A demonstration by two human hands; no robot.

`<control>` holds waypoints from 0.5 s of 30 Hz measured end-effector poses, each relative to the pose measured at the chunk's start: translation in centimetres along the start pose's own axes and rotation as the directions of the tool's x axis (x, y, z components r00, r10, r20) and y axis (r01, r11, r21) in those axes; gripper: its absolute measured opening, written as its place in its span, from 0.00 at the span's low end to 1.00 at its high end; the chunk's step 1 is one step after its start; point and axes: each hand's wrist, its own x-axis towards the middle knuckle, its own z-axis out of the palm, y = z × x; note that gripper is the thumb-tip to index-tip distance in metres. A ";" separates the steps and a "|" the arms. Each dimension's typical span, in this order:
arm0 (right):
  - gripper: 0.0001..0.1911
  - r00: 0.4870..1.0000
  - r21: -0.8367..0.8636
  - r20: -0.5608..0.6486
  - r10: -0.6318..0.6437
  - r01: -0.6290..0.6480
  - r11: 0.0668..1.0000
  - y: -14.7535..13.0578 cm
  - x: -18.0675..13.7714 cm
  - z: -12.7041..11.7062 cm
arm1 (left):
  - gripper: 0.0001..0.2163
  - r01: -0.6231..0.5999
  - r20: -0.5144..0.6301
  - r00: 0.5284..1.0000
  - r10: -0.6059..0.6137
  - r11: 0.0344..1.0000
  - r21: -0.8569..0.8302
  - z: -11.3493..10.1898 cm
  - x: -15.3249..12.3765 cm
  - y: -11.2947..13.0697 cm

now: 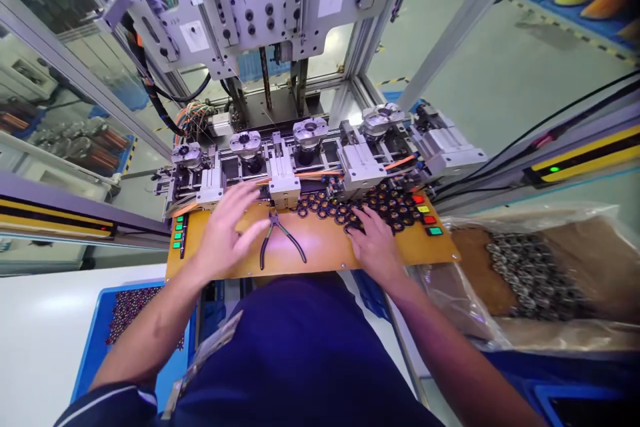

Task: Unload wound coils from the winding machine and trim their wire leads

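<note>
My left hand (pixel 227 230) hovers over the left half of the yellow work board (pixel 320 250), fingers spread and slightly blurred, holding nothing. Just to its right lie black-handled pliers (pixel 277 240). My right hand (pixel 373 243) rests palm down on the board, its fingertips among a heap of small dark ring-shaped parts (pixel 385 203); whether they pinch one is hidden. Behind the board stand several round metal fixtures (pixel 310 132) in a row on the machine.
Green buttons (pixel 178 232) sit on the board's left edge, coloured buttons (pixel 429 219) on its right. An open plastic-lined box of metal rings (pixel 533 277) stands to the right. A blue tray of dark parts (pixel 125 310) is lower left. Cables run behind.
</note>
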 end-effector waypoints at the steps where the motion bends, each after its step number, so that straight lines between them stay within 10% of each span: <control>1: 0.10 1.000 0.030 -0.002 -0.013 0.013 0.999 -1.0 0.2 -0.3 | 0.20 0.050 0.018 0.999 -0.049 0.996 -0.068 0.3 -1.3 0.8; 6: 0.12 0.991 0.398 -0.009 -0.134 0.126 0.909 -9.4 1.8 -2.7 | 0.19 0.288 0.258 0.950 -0.173 0.805 -0.519 1.7 -4.2 4.3; 10: 0.22 0.983 0.646 -0.005 -0.186 0.145 0.750 -14.5 3.6 -3.4 | 0.17 0.276 0.156 0.957 -0.246 0.597 -0.753 1.6 -4.9 5.3; 15: 0.15 0.966 0.742 0.124 -0.225 0.060 0.667 -15.8 4.8 -2.0 | 0.13 0.181 -0.048 0.961 -0.273 0.751 -0.634 0.9 -6.1 4.5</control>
